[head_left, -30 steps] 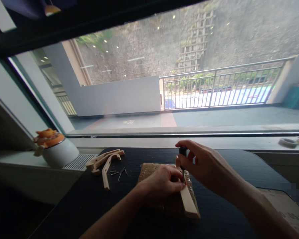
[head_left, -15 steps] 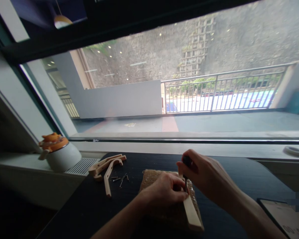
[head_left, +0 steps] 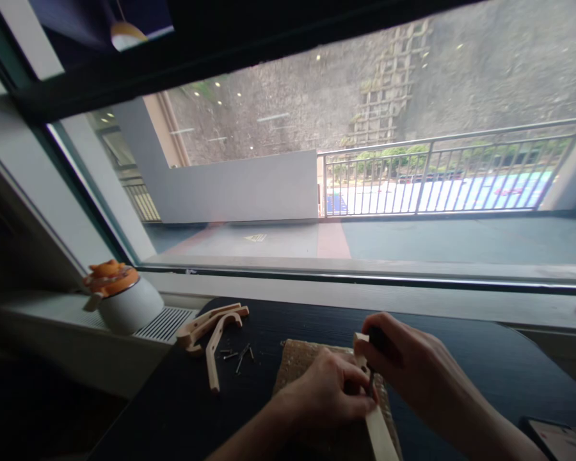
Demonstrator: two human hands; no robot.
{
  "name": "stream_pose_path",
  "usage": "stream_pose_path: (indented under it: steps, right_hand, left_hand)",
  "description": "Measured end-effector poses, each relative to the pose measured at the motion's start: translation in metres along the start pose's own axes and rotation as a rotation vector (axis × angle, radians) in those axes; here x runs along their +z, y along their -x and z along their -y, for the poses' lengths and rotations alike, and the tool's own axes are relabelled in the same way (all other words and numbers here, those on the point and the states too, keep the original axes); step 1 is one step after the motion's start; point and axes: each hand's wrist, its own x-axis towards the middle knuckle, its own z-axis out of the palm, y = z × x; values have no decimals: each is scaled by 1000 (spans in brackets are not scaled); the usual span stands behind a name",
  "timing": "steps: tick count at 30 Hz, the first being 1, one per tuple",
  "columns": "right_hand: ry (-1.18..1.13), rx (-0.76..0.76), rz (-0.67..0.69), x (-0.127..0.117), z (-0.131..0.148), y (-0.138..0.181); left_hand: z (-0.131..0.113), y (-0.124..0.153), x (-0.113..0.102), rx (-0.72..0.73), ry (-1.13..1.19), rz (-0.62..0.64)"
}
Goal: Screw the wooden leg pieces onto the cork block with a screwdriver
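My right hand (head_left: pixel 415 355) is closed round the dark handle of a screwdriver (head_left: pixel 370 383), whose metal shaft points down at a pale wooden strip (head_left: pixel 381 434). My left hand (head_left: pixel 322 387) pinches the strip beside the shaft's lower end; the fingers hide the tip and any screw there. Under the strip and my left hand lies a brown, rough-textured pad (head_left: pixel 298 353). To the left on the dark table rest a curved wooden piece (head_left: pixel 213 358), more shaped wooden parts (head_left: pixel 204 326) and several small metal screws (head_left: pixel 242 360).
The dark table (head_left: pixel 163 410) stands against a white window sill (head_left: pixel 269 293). A white pot with an orange lid (head_left: pixel 133 306) sits on the ledge at the left. A phone-like device (head_left: pixel 554 438) lies at the lower right, near my right forearm.
The camera view has shifted slightly, moving the table scene down and to the right. My right hand has turned on the screwdriver, and the strip's far end now shows beside it.
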Motion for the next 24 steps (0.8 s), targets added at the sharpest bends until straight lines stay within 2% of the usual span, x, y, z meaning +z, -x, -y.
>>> stream_pose_path:
  steps: [4,14,24]
  right_hand:
    - [41,17,-36,1,-2,-1]
    - [-255,-34,36,-10,9,-1]
    - [-82,4,-50,-9,-1,-3]
  left_hand:
    - [-1,-1,0,54,34,-42]
    - [-3,-5,2,105,92,-38]
    - [-4,-5,2,121,85,-70]
